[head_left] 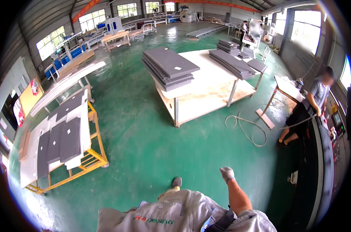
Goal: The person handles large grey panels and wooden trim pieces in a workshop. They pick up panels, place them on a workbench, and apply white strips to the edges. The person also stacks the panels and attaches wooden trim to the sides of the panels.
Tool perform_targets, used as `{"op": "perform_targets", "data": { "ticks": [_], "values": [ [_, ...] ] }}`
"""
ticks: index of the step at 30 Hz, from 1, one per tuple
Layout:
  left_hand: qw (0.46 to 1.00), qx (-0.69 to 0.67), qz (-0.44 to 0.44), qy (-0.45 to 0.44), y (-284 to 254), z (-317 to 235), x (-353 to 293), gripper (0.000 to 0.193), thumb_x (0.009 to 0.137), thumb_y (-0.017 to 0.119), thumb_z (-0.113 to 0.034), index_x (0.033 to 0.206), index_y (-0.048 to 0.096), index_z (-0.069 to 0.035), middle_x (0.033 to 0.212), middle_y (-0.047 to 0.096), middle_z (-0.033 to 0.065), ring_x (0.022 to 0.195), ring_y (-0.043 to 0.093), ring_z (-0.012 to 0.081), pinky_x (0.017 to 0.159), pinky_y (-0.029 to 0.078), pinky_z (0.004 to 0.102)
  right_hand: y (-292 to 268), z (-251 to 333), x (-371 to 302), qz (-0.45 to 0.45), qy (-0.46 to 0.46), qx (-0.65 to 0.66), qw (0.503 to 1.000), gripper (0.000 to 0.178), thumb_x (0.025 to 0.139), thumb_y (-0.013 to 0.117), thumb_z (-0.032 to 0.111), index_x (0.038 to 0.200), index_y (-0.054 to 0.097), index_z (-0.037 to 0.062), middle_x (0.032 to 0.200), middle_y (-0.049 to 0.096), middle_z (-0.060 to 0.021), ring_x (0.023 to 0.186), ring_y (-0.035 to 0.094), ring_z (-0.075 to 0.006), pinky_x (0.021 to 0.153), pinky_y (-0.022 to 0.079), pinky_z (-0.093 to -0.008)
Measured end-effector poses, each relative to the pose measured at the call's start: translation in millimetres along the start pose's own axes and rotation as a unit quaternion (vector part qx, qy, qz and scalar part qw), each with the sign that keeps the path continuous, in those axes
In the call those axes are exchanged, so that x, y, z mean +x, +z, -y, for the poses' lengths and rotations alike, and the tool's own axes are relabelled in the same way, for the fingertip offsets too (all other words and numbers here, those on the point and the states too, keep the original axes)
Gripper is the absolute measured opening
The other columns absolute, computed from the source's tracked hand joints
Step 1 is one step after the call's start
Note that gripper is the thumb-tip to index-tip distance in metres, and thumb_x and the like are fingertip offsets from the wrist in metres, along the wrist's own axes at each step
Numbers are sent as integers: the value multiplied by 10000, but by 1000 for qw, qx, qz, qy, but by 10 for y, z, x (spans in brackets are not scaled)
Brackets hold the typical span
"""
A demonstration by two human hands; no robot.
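My right hand (pixel 227 175), in a pale knitted glove, hangs out in front of me over the green floor (pixel 191 154). It touches nothing that I can see, and no object shows in it. The fingers are too small and blurred to make out how far they are curled. My left hand is out of view. Ahead stands a white-topped table (pixel 202 65) with a stack of dark grey panels (pixel 169 63) at its left and a second stack of grey panels (pixel 231 63) at its right.
A yellow-framed cart (pixel 94 156) at left carries several dark grey panels (pixel 70 139). A loose hose (pixel 256 141) lies on the floor at right, near a small table (pixel 287 89). A person (pixel 316 96) stands beside a long dark machine (pixel 318 166) at far right.
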State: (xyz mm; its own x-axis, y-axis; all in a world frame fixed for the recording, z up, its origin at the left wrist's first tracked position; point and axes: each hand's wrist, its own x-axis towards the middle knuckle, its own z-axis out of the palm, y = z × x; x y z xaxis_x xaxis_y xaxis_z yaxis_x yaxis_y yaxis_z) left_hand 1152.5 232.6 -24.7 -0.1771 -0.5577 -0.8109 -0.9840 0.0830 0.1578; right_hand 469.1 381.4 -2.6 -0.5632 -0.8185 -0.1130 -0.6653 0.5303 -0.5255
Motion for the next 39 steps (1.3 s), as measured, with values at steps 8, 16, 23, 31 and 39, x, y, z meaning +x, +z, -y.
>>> {"op": "perform_targets", "data": {
  "ticks": [8,16,23,31,39],
  "values": [
    [923,-330,-196,-5,-3992,-3158,2750,457,1028,525,-443,937,725,-42,940,720,128,845,662,241,800,528,422,231,-402,1365,168,354,376,840,331,1035,579,375,919,691,86,754,691,-90,745,689,-313,663,531,-468],
    [647,-687,-232,238,-6986,-6623,3432,628,936,693,-599,1173,613,-23,1083,685,124,774,705,236,645,579,376,-644,-1717,4249,189,229,-76,952,330,1066,501,394,1125,715,151,876,747,-179,798,730,-336,709,561,-489],
    [606,-744,-268,80,-7460,-7150,3530,652,945,662,-613,1183,603,-9,998,680,148,675,678,211,540,591,373,-1971,934,7939,29,-187,130,973,218,977,607,236,911,657,34,750,636,-194,704,633,-365,631,483,-483],
    [626,-715,-293,107,-7464,-7706,3556,584,998,566,-593,1044,647,-17,755,679,83,566,681,205,486,567,331,-2881,2847,10149,267,41,309,912,716,900,718,635,1004,687,-72,802,678,-127,637,643,-242,562,531,-377],
    [634,-753,-58,167,-7283,-9422,3235,367,1024,640,-316,1099,678,42,967,726,136,849,727,221,781,595,383,-3573,1867,11428,285,-38,207,935,763,882,714,678,929,757,-83,767,733,-136,681,698,-253,617,550,-414]
  ]
}}
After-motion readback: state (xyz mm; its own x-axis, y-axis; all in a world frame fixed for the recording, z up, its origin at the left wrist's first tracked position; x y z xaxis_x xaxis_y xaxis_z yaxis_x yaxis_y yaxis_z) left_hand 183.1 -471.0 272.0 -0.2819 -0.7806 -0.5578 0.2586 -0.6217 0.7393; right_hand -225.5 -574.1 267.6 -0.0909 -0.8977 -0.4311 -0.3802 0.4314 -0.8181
